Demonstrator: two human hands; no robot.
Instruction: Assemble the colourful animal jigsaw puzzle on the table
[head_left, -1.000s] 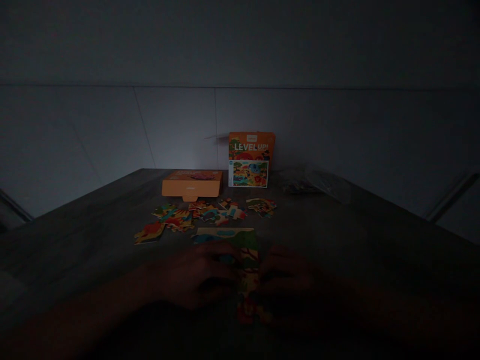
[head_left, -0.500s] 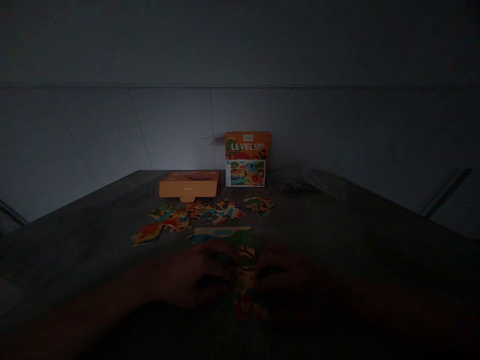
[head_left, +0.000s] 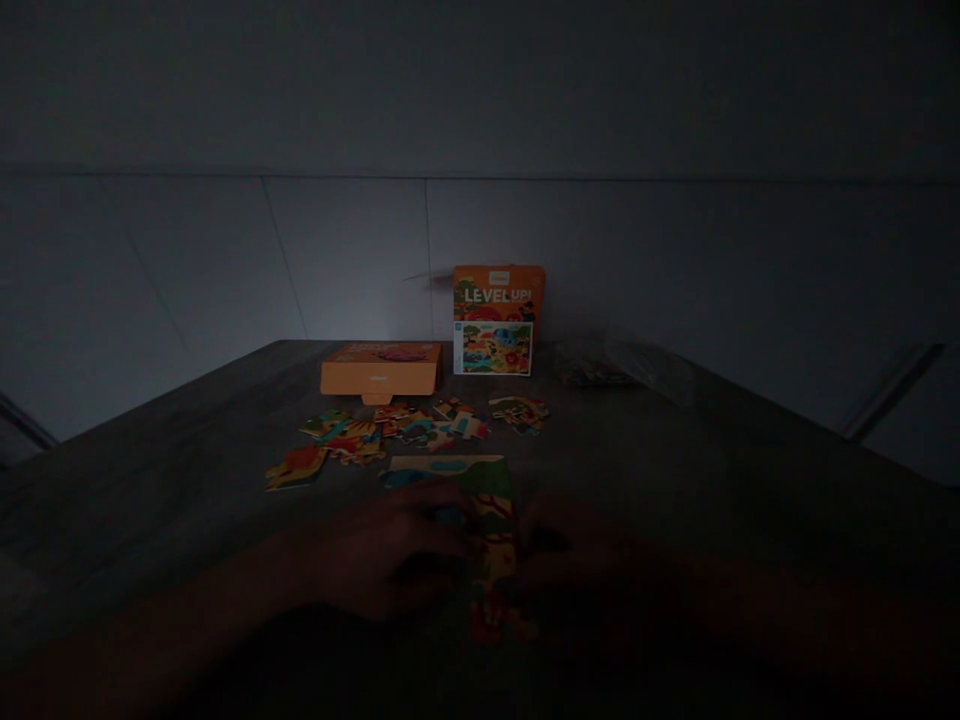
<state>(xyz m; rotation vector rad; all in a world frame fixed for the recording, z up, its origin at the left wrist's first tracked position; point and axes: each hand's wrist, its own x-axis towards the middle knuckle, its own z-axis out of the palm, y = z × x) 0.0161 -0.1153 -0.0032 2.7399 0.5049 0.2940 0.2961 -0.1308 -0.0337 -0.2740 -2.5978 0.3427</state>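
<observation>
A partly joined jigsaw puzzle [head_left: 491,510] lies before me, with a strip along its top and a column running down its right side. My left hand [head_left: 405,545] reaches over its left part, fingers bent and thumb below, fingertips gripping at the column. Across from it, my right hand [head_left: 574,550] has curled fingers at the column's right edge; deep shadow hides whatever is between them. At the column's lower end an orange-red bit [head_left: 525,628] shows dimly near the right hand. Loose puzzle pieces [head_left: 356,437] lie beyond the hands, some overlapping.
An orange box [head_left: 379,377] lies behind the loose pieces. Against the wall stands a "LEVEL UP!" box [head_left: 480,297] with a picture card [head_left: 493,348] in front. A clear plastic bag [head_left: 652,370] rests at the back right of the grey table [head_left: 675,460].
My right hand's fingers have shifted slightly right, and the column's right edge looks a little more slanted. My left hand stays almost in place. The loose pieces have not moved.
</observation>
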